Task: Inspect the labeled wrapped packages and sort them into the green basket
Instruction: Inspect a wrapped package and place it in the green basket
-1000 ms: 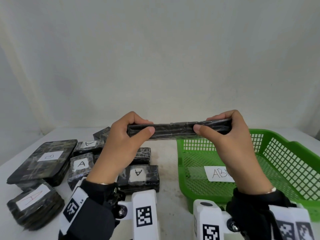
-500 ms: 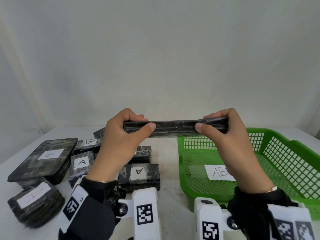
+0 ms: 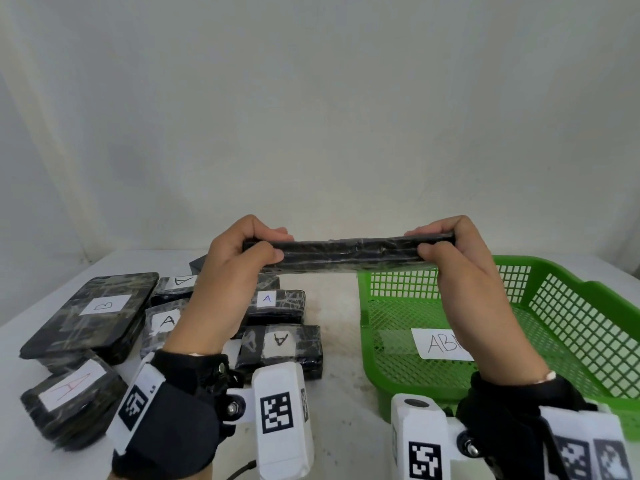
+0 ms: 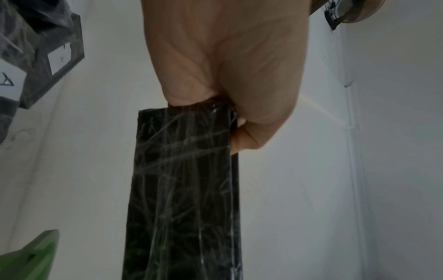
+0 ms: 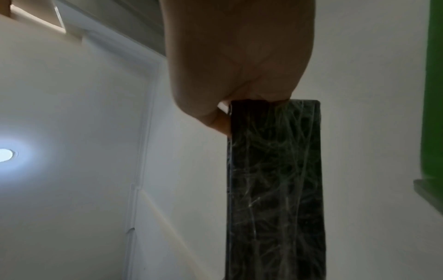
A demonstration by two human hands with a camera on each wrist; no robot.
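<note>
Two hands: left hand (image 3: 239, 268), right hand (image 3: 464, 271). One held package (image 3: 349, 254) between them. One basket (image 3: 588, 306), with one paper label (image 3: 440, 342) in it. One table (image 3: 346, 410). On it, one B package (image 3: 86, 317). A packages, five counted: red A (image 3: 69, 389), black A (image 3: 166, 322), back A (image 3: 180, 281), blue A (image 3: 277, 301), front A (image 3: 287, 344). One more dark package (image 3: 198, 265) behind, label unseen. The pile overlaps — the exact total can't be told.
</note>
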